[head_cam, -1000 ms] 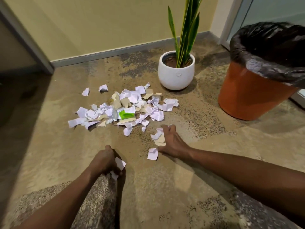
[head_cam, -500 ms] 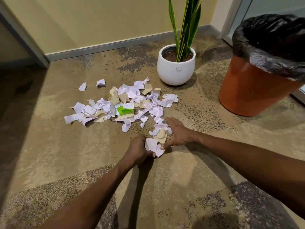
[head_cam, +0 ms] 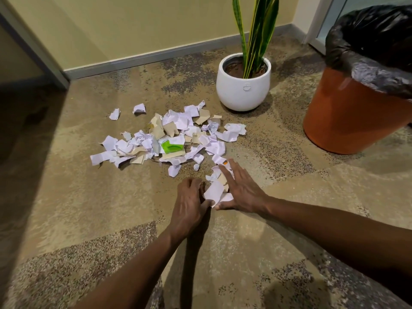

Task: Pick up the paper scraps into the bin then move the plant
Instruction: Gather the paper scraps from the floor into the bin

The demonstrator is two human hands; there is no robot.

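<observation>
Now | bin [head_cam: 347,117]: black-lined; pot [head_cam: 243,90]: plant [head_cam: 256,30]; hands cup scraps [head_cam: 215,191]

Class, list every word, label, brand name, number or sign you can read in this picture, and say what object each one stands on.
No text here reads clearly.
Round badge on the white plant pot: small lettering, too small to read.
Paper scraps on the floor: faint print on some white pieces, too blurred to read.
Green-and-white scrap: no legible wording.
Orange bin with its black liner: no label visible.

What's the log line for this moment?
stage: gathering scraps | left hand, right hand: cupping them on floor | bin: right | plant: unmoved
</observation>
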